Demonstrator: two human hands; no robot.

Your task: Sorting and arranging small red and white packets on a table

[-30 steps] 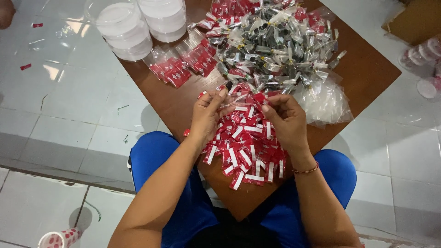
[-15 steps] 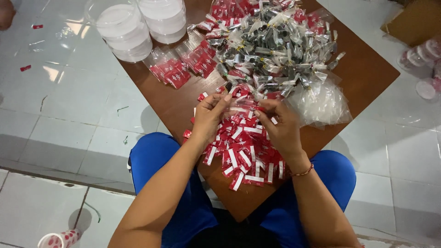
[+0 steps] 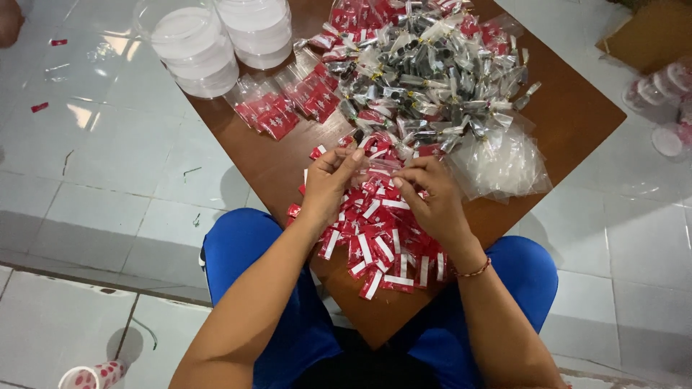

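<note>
A heap of small red-and-white sachets [image 3: 376, 248] lies on the near part of a low brown table [image 3: 569, 108]. My left hand [image 3: 330, 184] and my right hand [image 3: 431, 205] hover over the heap's far end, fingertips close together. Both pinch a small clear plastic bag [image 3: 378, 171] that has red sachets in it. Just beyond my fingers spreads a big pile of filled clear packets with dark and red contents [image 3: 425, 72].
Flat empty clear bags [image 3: 504, 162] lie right of my hands. Packed red packets [image 3: 288, 104] and clear tubs with white lids [image 3: 194, 50] sit at the table's far left. Cardboard [image 3: 652, 32] and small pots [image 3: 663, 86] lie on the tiled floor at right. A spotted cup [image 3: 90, 376] lies lower left.
Both hands stay over the sachet heap. My right hand has slid slightly left and nearer to me, and the fingertips have drawn closer around the small bag.
</note>
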